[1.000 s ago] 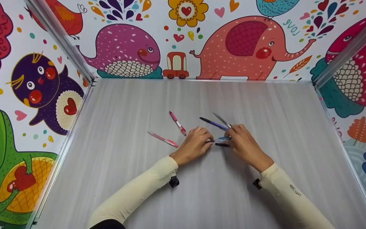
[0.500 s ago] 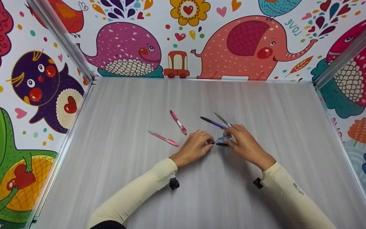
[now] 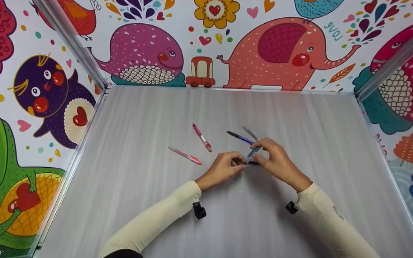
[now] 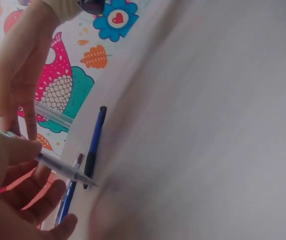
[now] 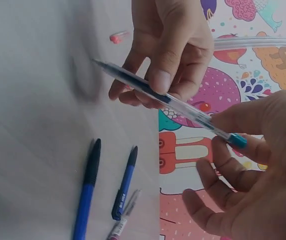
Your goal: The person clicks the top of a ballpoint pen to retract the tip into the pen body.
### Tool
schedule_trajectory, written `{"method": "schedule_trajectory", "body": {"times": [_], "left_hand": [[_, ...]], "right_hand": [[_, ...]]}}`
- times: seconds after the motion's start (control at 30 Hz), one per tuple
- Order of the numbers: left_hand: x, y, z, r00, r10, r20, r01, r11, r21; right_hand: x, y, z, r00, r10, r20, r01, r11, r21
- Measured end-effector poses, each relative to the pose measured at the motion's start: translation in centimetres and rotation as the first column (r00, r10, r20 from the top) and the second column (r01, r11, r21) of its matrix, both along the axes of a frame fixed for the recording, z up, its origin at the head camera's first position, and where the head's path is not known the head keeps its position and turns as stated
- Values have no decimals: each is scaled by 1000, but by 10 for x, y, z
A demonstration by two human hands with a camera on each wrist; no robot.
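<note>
A clear-barrelled pen (image 5: 193, 113) with dark ink and a teal end is held between both hands above the table. My left hand (image 3: 222, 167) pinches its barrel toward the tip, thumb on top, as the right wrist view shows. My right hand (image 3: 281, 164) pinches the teal end between thumb and forefinger, the other fingers spread loosely. In the head view the pen slants down toward the left hand. Under the right hand lie a blue pen with black ends (image 3: 240, 137), a clear-grey pen (image 3: 250, 132) and a dark-ended blue pen (image 5: 87, 200), partly hidden in the head view.
Left of the hands, a red-and-white pen (image 3: 202, 137) and a clear pink pen (image 3: 185, 155) lie apart on the grey table (image 3: 149, 114). Printed cartoon walls (image 3: 145, 53) with metal corner posts (image 3: 74, 43) border the table at the back and sides.
The clear pen has turned from nearly level to a steeper slant, its teal end higher. My left hand has shifted slightly right and nearer the body. The pens on the table lie as before.
</note>
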State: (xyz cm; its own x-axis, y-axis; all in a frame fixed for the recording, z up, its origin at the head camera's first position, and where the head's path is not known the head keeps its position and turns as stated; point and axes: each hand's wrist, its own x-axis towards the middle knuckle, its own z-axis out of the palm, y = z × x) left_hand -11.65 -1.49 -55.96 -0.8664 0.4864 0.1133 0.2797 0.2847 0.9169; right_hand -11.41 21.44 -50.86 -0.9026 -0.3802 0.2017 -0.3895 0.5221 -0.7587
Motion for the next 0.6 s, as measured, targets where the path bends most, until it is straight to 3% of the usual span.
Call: {"method": "schedule_trajectory", "body": {"times": [0.37, 0.6], "left_hand": [[8, 6, -1, 992, 39, 120, -52, 993, 107], [13, 10, 0, 960, 67, 273, -122, 974, 189]], "right_hand": [[3, -10, -6, 996, -70, -57, 63, 990, -123], [3, -14, -10, 996, -76, -37, 65, 972, -225]]}}
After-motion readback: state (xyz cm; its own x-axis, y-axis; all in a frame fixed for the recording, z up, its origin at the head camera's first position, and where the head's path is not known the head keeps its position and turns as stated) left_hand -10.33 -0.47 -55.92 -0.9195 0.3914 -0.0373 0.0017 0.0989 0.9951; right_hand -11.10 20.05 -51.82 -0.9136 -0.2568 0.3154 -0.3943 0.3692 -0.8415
